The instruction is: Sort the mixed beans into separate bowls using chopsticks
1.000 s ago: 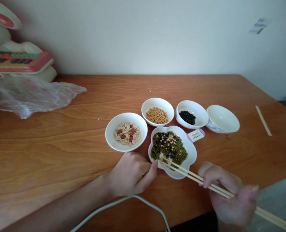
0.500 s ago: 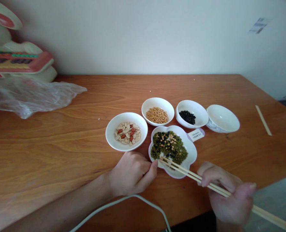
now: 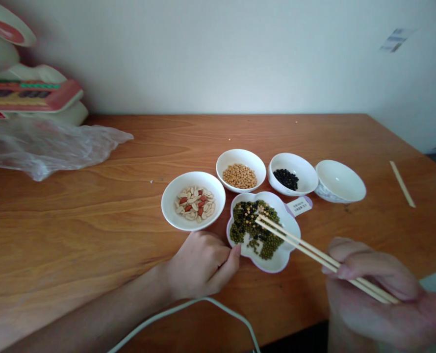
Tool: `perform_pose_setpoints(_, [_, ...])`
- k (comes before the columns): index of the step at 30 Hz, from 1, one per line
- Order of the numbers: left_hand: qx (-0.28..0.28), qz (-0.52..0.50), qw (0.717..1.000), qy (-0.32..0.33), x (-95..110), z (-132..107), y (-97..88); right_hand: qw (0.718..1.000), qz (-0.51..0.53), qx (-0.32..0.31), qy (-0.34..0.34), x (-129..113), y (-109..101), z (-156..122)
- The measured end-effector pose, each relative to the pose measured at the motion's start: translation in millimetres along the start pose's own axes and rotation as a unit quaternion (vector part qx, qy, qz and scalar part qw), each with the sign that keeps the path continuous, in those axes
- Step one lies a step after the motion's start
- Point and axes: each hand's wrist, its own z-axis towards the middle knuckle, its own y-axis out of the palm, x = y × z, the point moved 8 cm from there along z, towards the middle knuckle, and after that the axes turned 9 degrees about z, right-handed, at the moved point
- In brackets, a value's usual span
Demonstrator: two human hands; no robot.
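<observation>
A flower-shaped white dish [image 3: 290,239] holds mixed green, black and yellow beans. My left hand [image 3: 199,264] rests curled on the table, its thumb touching the dish's left rim. My right hand [image 3: 372,294], blurred at the lower right, is closed on a pair of wooden chopsticks [image 3: 313,252]. Their tips sit over the beans near the dish's middle. Behind stand a bowl of peanuts [image 3: 193,200], a bowl of yellow beans [image 3: 240,169], a bowl of black beans [image 3: 292,173] and an empty bowl [image 3: 340,181].
The wooden table [image 3: 92,220] carries a crumpled clear plastic bag [image 3: 44,144] and a pink-and-white toy [image 3: 26,88] at the back left. A single wooden stick [image 3: 401,183] lies at the right. A pale cable [image 3: 188,314] crosses my left forearm. A small label [image 3: 299,206] lies beside the dish.
My right hand has shifted right and the chopstick tips have moved from the dish's near-left edge up to the middle of the beans. The left hand has stayed put.
</observation>
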Motion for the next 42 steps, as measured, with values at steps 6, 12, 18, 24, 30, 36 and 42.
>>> perform_pose_setpoints(6, [0.005, 0.002, 1.000, 0.003, 0, 0, -0.6, 0.989, -0.045, 0.112, -0.089, -16, 22, 45])
perform_pose_setpoints(12, [-0.005, 0.006, 1.000, 0.002, 0, -1, 2.2, 0.993, -0.074, 0.087, -0.039, -7, 32, 54])
perform_pose_setpoints(18, [-0.017, 0.004, 1.000, -0.005, -3, -2, 6.1, 0.974, -0.224, 0.004, 0.036, -20, -8, 20])
perform_pose_setpoints(24, [-0.017, -0.002, 1.000, -0.014, -4, -3, 6.2, 0.948, -0.294, -0.061, 0.108, -7, -31, -11])
perform_pose_setpoints(30, [0.003, -0.009, 1.000, -0.009, -3, -2, 2.5, 0.936, -0.313, -0.087, 0.137, 8, -50, -24])
perform_pose_setpoints(36, [-0.003, -0.005, 1.000, -0.007, -4, -3, 5.0, 0.935, -0.318, -0.075, 0.136, -6, -24, -20])
perform_pose_setpoints(42, [-0.010, -0.008, 1.000, -0.012, -3, -3, 5.0, 0.934, -0.319, 0.011, 0.161, -25, 7, -17])
